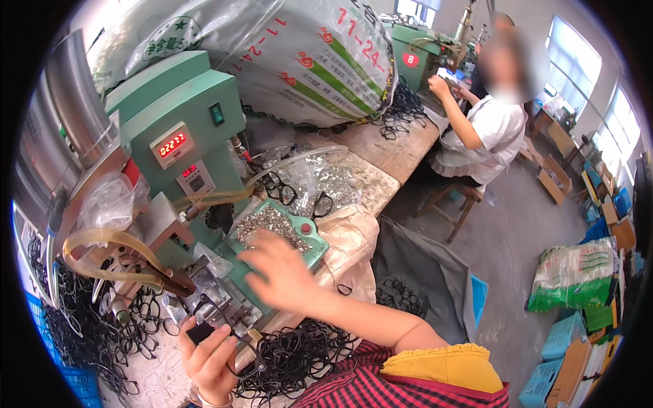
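Note:
My left hand (209, 358) is closed on a black eyeglass frame (201, 332), pinching it between thumb and fingers. One part of the frame reaches toward the metal fixture (228, 307) of a green press (182, 109). Over the near edge of a green tray (317, 249) heaped with small metal pieces (275, 223) is my right hand (280, 272). Motion blurs its fingers, so whether they hold a piece cannot be made out. A tangled pile of black eyeglass frames (299, 357) lies beside my left hand.
More black frames (75, 313) pile up left of the press. Brown hoses (102, 238) loop above the fixture. A big white sack (306, 61) rests behind the press. Across the bench (401, 153), a person (486, 129) sits at another machine. A grey cloth bin (435, 272) stands right.

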Demonstrator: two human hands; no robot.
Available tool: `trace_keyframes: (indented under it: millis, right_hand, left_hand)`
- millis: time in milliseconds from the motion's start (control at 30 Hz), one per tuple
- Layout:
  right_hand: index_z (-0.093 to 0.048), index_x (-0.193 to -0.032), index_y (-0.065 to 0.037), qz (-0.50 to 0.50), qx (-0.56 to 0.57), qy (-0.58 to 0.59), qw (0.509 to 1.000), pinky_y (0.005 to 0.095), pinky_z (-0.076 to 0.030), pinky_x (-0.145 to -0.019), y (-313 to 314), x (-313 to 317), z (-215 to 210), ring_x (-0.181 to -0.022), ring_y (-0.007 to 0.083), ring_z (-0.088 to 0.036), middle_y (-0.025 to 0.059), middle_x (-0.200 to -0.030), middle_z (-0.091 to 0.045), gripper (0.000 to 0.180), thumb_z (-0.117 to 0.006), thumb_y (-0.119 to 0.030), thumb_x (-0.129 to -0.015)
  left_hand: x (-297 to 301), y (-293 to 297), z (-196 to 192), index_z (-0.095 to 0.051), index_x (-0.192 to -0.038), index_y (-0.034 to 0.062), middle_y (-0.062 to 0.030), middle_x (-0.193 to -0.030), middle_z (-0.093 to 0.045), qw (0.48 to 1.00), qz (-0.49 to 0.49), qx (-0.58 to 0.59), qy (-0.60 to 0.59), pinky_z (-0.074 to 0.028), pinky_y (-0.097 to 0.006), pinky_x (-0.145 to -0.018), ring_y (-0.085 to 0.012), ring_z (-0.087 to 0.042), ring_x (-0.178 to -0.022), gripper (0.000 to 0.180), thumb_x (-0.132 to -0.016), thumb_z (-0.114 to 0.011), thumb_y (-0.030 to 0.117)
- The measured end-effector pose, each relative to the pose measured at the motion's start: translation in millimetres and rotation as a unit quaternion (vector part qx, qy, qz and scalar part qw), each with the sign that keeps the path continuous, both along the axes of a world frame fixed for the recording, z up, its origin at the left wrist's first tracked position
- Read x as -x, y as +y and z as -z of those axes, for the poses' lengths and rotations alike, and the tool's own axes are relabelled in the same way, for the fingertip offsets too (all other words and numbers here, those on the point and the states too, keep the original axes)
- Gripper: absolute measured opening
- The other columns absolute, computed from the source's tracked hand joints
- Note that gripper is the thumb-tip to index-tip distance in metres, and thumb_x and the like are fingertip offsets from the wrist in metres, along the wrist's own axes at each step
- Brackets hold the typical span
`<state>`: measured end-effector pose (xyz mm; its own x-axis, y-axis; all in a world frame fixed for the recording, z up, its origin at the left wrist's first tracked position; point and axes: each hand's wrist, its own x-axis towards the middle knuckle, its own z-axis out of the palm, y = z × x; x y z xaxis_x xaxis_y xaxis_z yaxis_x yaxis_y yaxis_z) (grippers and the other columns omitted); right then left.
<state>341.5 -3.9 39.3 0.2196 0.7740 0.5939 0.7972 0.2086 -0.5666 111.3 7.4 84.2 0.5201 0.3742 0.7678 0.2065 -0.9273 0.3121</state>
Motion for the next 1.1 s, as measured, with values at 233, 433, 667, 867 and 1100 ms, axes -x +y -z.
trace_keyframes:
  millis: [233, 433, 667, 867, 1100]
  right_hand:
    - [-0.068, -0.083, -0.007, 0.123, 0.003, -0.106, 0.987, 0.0507, -0.045, -0.098, 12.9, -59.1, 64.5, -0.119, 0.0424, -0.054, 0.0202, -0.115, -0.064, 0.01, -0.07, -0.013, -0.076]
    - [-0.072, -0.085, -0.007, 0.093, 0.042, 0.072, 0.992, 0.0422, -0.047, -0.087, 15.1, -49.2, 23.2, -0.097, 0.0327, -0.061, 0.0122, -0.095, -0.066, 0.008, -0.074, -0.009, -0.077]
    - [-0.073, -0.086, -0.005, 0.048, -0.019, -0.068, 0.996, 0.0417, -0.049, -0.086, 22.5, -31.3, 26.8, -0.099, 0.0329, -0.062, 0.0115, -0.099, -0.067, 0.008, -0.072, -0.007, -0.078]
    - [-0.07, -0.094, 0.0, 0.119, -0.104, 0.066, 0.985, 0.0392, -0.049, -0.087, -11.3, -10.5, 41.8, -0.091, 0.0321, -0.064, 0.0152, -0.095, -0.069, 0.009, -0.065, -0.003, -0.088]
    - [-0.068, -0.093, -0.002, 0.109, -0.124, 0.115, 0.98, 0.0386, -0.048, -0.079, -0.4, -5.7, 62.7, -0.084, 0.0294, -0.063, 0.0113, -0.091, -0.069, 0.006, -0.066, -0.005, -0.088]
  left_hand:
    - [0.4, -0.7, -18.6, -0.073, -0.092, 0.007, -0.0094, -0.1, -0.074, 0.996, -0.007, 0.042, 0.078, -0.047, -0.055, -0.102, -0.0279, -0.066, -0.086, 0.016, -0.077, -0.074, 0.005]
    - [18.2, -1.3, -34.5, -0.075, -0.099, 0.0124, -0.0015, -0.106, -0.073, 0.993, 0.01, 0.069, 0.098, -0.049, -0.05, -0.102, -0.0234, -0.06, -0.077, 0.03, -0.071, -0.075, 0.001]
    - [16.2, -3.1, -35.5, -0.075, -0.099, 0.0127, -0.0017, -0.107, -0.074, 0.991, 0.008, 0.1, 0.087, -0.049, -0.05, -0.103, -0.0237, -0.064, -0.083, 0.027, -0.074, -0.074, 0.001]
    - [16.7, -2.5, -12.9, -0.076, -0.097, 0.011, -0.0052, -0.106, -0.074, 0.997, -0.019, 0.054, 0.043, -0.048, -0.049, -0.104, -0.0252, -0.068, -0.092, 0.024, -0.075, -0.075, 0.004]
    - [21.2, -7.3, 3.7, -0.074, -0.104, 0.0108, -0.0057, -0.114, -0.072, 0.998, -0.019, -0.02, 0.065, -0.049, -0.049, -0.104, -0.025, -0.067, -0.095, 0.031, -0.075, -0.07, 0.003]
